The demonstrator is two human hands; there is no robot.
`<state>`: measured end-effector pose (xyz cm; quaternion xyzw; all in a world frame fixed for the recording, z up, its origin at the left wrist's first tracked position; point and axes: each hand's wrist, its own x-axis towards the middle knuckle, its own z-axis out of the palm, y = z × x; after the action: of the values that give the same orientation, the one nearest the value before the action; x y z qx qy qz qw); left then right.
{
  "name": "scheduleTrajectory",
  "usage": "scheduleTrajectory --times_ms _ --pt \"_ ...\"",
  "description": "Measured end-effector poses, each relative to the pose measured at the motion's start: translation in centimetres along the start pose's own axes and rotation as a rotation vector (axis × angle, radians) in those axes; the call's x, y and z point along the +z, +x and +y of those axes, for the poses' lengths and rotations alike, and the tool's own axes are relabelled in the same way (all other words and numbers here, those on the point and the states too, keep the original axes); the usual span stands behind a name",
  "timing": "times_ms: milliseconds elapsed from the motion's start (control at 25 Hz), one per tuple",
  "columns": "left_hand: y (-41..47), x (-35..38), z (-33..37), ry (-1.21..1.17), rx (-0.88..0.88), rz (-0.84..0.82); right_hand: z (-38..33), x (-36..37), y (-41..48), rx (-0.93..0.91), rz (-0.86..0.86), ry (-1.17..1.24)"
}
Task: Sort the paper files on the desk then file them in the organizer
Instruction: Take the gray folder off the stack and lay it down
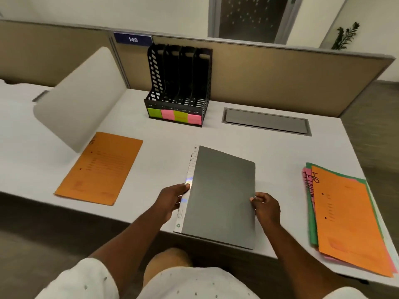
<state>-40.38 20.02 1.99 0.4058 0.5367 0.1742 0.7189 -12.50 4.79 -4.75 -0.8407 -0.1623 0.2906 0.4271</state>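
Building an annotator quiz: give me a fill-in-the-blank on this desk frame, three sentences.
The folder held by the left hand and right hand is ___.
The top file in the right-side stack is ___.
Sticky notes on the organizer number ___.
Missing: grey, orange, four.
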Motion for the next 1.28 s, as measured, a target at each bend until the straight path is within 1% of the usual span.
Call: scheduleTrajectory --times_ms 80,160,240,400,600,680,760,880,920,1000,1040,1120,1280 --pt "0.8 -1.5 0.1 0.031 0.069 0.079 -1.1 2.3 -0.3 -0.032 -0.003 -0.03" --pt "1.9 -3.1 0.3 0.133 0.174 0.146 -2.2 4.7 -0.4 -0.083 -0.024 -0.078" --pt "3.2 -5.2 0.8 0.205 0.23 0.164 -3.3 7.8 -0.6 -0.12 -0.067 -0.156" --pt "7.9 -10.9 1.6 0.38 0.155 0.142 -6.1 14.6 -0.9 -0.153 -0.12 -0.287" --pt "12.4 -17.3 2.2 0.471 0.079 0.028 -8.6 22.3 -1.3 -0.107 -0.152 -0.361" --pt "14.3 -19.1 2.4 0.593 0.031 0.017 -9.0 24.6 -1.7 -0.065 -0.162 -0.398" --pt "15.3 -20.1 2.6 0.799 0.031 0.017 -9.4 25.8 -2.3 -0.024 -0.181 -0.424" --pt "16.1 -21.4 2.9 0.994 0.126 0.002 -9.9 27.2 -2.6 0.008 -0.215 -0.451" --pt "16.2 -21.9 3.0 1.068 0.154 -0.006 -9.8 27.6 -2.5 0.013 -0.243 -0.522" --pt "16.6 -22.7 2.6 1.214 0.198 -0.017 -9.5 28.2 -2.4 0.039 -0.298 -0.741" --pt "16.6 -22.9 2.6 1.257 0.217 -0.025 -9.5 28.4 -2.4 0.046 -0.323 -0.817" --pt "16.7 -23.2 2.4 1.309 0.28 -0.047 -9.3 28.7 -2.8 0.029 -0.345 -0.886" --pt "17.0 -23.3 2.5 1.394 0.389 -0.085 -9.3 28.8 -3.3 0.022 -0.32 -0.903"
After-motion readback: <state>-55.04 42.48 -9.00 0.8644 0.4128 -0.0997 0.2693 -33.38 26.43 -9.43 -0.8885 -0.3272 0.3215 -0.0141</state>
